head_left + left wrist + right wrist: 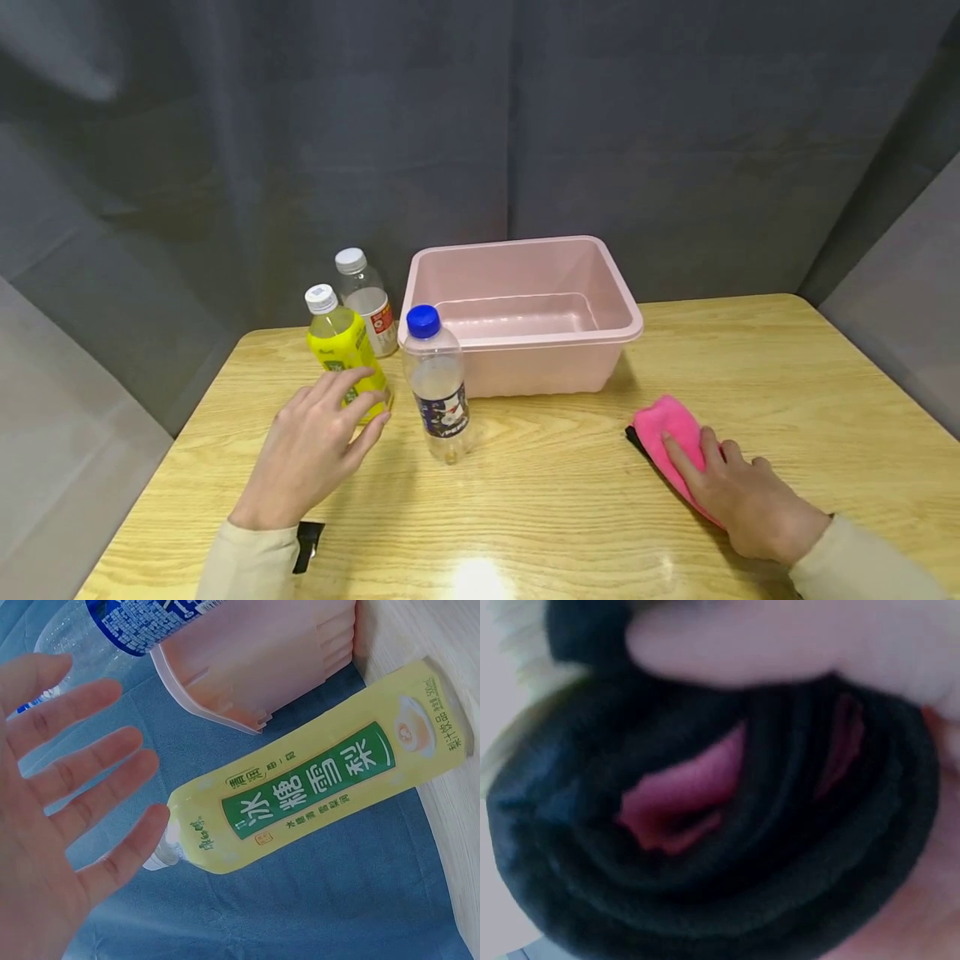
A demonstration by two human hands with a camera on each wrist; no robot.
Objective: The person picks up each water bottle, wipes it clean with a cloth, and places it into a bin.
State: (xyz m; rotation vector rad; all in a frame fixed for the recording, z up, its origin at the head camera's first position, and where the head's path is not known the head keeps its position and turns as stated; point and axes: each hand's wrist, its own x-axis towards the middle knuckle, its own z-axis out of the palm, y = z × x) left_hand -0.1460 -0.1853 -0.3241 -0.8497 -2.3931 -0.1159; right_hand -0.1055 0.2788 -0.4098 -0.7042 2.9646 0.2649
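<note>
My left hand (307,446) is held out with its fingers spread, in front of an upright yellow drink bottle (333,329) with a white cap. The left wrist view shows empty space inside that palm and the bottle's green label beyond the fingers. A clear bottle (438,379) with a blue cap stands just right of the fingertips. On the right side of the table, my right hand (753,500) grips a folded pink cloth (667,425) with black edging. Close up in the right wrist view, the cloth's rolled black layers (547,855) lie under the thumb.
A pink plastic basin (525,367) stands at the back middle of the wooden table (540,500). Behind the yellow bottle is another clear bottle (365,296) with a white cap. Dark grey curtain (637,150) hangs along the back.
</note>
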